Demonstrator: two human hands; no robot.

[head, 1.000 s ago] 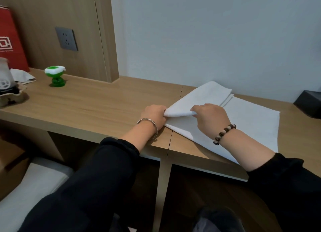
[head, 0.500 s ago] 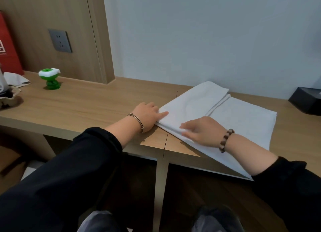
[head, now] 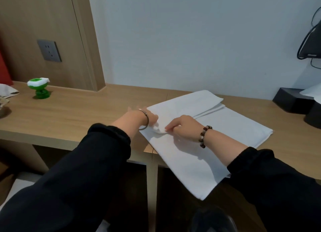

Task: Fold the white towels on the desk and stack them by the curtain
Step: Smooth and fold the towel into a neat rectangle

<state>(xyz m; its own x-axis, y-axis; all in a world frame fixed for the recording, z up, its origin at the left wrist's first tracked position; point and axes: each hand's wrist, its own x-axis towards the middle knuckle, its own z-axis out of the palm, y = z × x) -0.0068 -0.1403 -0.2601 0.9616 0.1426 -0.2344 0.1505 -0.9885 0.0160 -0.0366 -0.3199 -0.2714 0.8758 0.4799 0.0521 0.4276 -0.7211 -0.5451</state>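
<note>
A white towel (head: 217, 127) lies spread on the wooden desk (head: 78, 113), its near corner hanging over the front edge. A folded part of it lies on top toward the wall (head: 194, 99). My left hand (head: 152, 119) and my right hand (head: 182, 126) meet at the towel's left edge. Both pinch a small raised fold of cloth there. Each wrist wears a bracelet, and both sleeves are black.
A green and white small object (head: 39, 87) stands at the desk's far left, below a grey wall socket (head: 49, 50). A black box (head: 295, 99) sits at the far right under dark cables. A crumpled cloth (head: 7, 91) lies at the left edge.
Half a second ago both hands lay flat on the towel; now they have come together and pinch up its left edge. The view has shifted right and nearer.
</note>
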